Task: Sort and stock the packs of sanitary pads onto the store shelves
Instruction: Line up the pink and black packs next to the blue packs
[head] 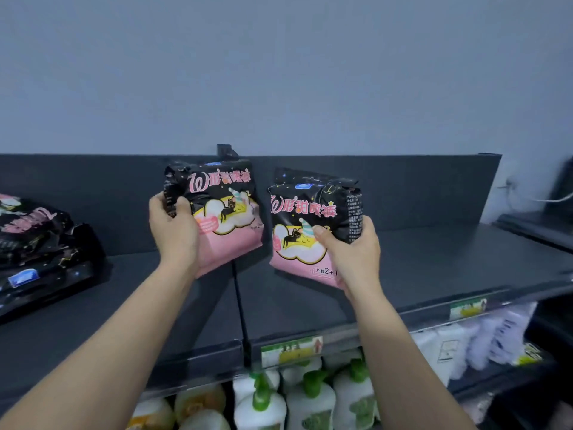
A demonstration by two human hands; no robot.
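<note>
Black-and-pink wrapping is showing between the fingers of the left hand point(173, 231), which is gripping a pack of sanitary pads, the left pack point(228, 212), by its left edge, thumb on the printed front. The right hand point(350, 246) is gripping a matching pack, the right pack point(305, 212), by its right edge, thumb lying across the cloud-and-cat picture. Both packs are standing upright with their fronts facing the camera, side by side with a narrow gap between them, the left one tilting a little to the right. They are being held over the dark grey top shelf point(434, 268), in front of its back panel point(403, 187); whether either pack is touching the shelf cannot be told. At the far left of the same shelf, a pile of similar black packs point(40, 243) is lying flat, well apart from the two in hand. Green price labels point(291, 350) are sitting along the shelf's front edge. On the shelf below, white bottles with green pumps point(310, 395) are standing in rows, and white pouches point(465, 342) are standing to their right.
</note>
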